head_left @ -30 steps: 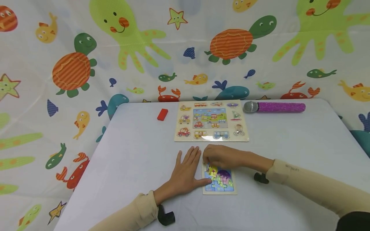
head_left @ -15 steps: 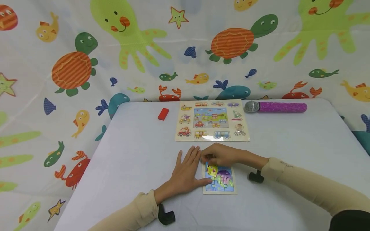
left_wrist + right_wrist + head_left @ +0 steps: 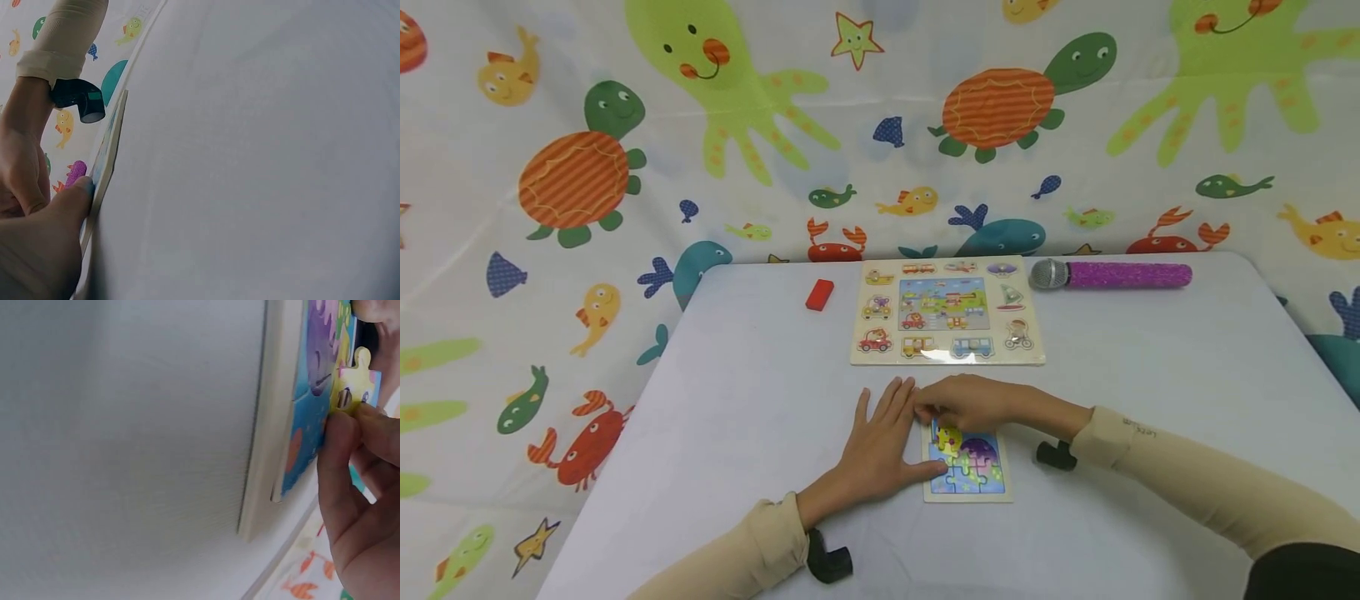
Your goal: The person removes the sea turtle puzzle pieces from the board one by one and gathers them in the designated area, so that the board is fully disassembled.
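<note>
One yellow piece is pinched in my right hand at the far left corner of the puzzle, my flat left hand steadies the frame on the worktop, and I judge the piece needs aligning and pressing down.

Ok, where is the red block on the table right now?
In the head view the red block lies at the far left of the table, left of the vehicle puzzle board, apart from both hands.

Small puzzle near table front; vehicle board behind; block left, microphone right, seemingly.
</note>
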